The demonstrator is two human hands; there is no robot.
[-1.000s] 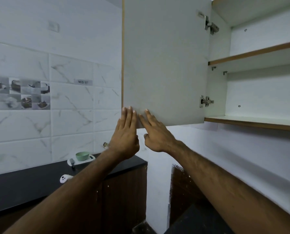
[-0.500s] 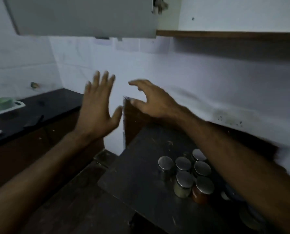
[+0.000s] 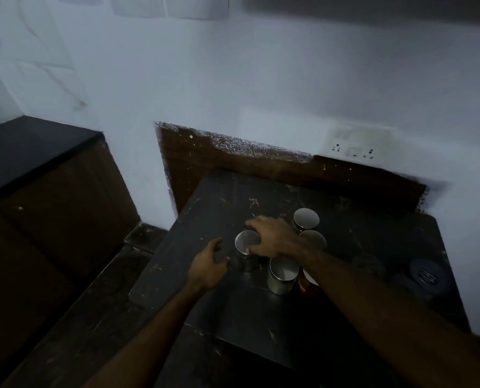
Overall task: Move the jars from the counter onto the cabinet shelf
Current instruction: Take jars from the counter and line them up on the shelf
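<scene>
Head view, lidded jars (image 3: 282, 275) clustered, contents unclear

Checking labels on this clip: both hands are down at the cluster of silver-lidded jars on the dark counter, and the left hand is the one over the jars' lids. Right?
Not quite. In the head view it is the right hand that reaches over the jars, its fingers at the lid of the leftmost jar. The left hand is beside that jar, over the dark counter, holding nothing. The rest stands.
</scene>
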